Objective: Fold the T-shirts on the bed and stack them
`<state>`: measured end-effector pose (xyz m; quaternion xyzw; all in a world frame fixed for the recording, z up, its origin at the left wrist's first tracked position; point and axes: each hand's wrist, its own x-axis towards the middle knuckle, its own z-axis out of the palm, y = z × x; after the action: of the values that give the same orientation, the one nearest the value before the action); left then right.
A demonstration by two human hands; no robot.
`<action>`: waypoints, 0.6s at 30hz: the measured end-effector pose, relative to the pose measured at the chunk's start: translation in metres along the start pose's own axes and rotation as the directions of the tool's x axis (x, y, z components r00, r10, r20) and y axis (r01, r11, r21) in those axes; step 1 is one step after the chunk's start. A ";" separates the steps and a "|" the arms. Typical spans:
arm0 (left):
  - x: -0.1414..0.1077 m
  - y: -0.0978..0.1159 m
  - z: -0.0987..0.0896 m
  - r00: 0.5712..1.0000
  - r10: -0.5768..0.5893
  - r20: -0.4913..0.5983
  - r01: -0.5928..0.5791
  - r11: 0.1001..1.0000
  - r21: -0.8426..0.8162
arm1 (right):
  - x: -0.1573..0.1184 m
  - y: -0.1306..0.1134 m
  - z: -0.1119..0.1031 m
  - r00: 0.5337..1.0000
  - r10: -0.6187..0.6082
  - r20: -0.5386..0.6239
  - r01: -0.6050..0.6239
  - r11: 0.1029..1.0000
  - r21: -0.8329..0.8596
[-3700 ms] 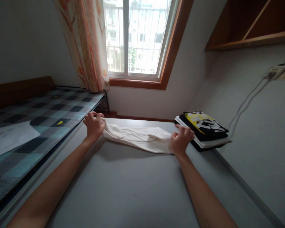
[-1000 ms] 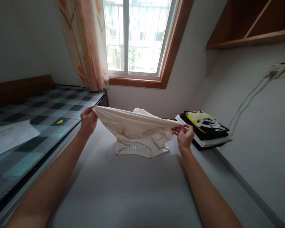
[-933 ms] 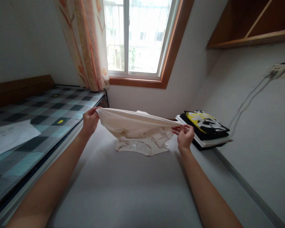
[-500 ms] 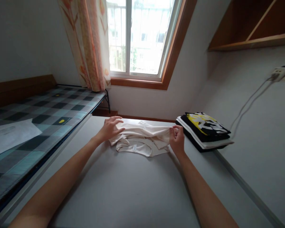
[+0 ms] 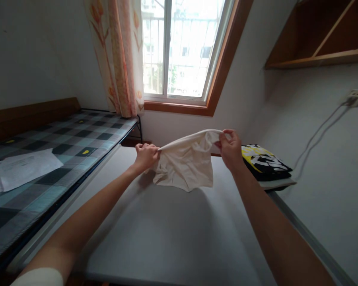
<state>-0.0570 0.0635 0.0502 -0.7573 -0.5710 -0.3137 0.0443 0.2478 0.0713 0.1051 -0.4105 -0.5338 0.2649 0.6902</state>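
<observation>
A cream T-shirt (image 5: 186, 165) hangs between my two hands over the far part of the white table (image 5: 167, 234). My left hand (image 5: 147, 156) is closed on its left upper corner, low near the tabletop. Higher up, my right hand (image 5: 230, 146) pinches the right upper corner, so the top edge slants upward to the right. The cloth droops in creases, and its collar cannot be made out. Just beyond my right hand lies a stack of folded shirts (image 5: 267, 163), black with a yellow and white print on top, partly hidden by my wrist.
A bed with a checked mat (image 5: 77, 135) runs along the left, with papers (image 5: 30, 169) on it. The window (image 5: 183, 51) and a flowered curtain (image 5: 122, 59) are behind. A wooden shelf (image 5: 319, 57) and a socket with a cable (image 5: 356, 97) are on the right wall.
The T-shirt, lying folded on the table before, is now lifted, its right side highest. My left hand's fingers have closed on it. My right hand rose and moved right.
</observation>
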 end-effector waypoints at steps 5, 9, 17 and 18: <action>0.038 0.023 -0.055 0.984 0.097 -0.152 -0.091 0.995 0.049 | 0.031 -0.026 0.006 0.994 -0.110 -0.008 0.110 0.991 0.075; 0.041 0.036 -0.064 0.978 0.140 0.157 -0.115 0.980 -0.160 | 0.035 -0.051 0.001 0.962 -0.269 -0.044 0.269 0.963 -0.004; 0.018 0.054 -0.036 0.952 0.238 0.193 -0.123 0.873 -0.472 | 0.000 -0.102 0.008 0.892 -0.290 0.348 0.328 0.943 -0.052; 0.017 0.060 -0.034 0.949 0.267 0.168 -0.148 0.847 -0.511 | -0.006 -0.107 0.010 0.886 -0.281 0.370 0.316 0.948 -0.037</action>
<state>-0.0153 0.0423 0.1035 -0.8325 -0.3875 -0.3510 -0.1830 0.2290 0.0130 0.1941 -0.3006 -0.7199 0.2000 0.5928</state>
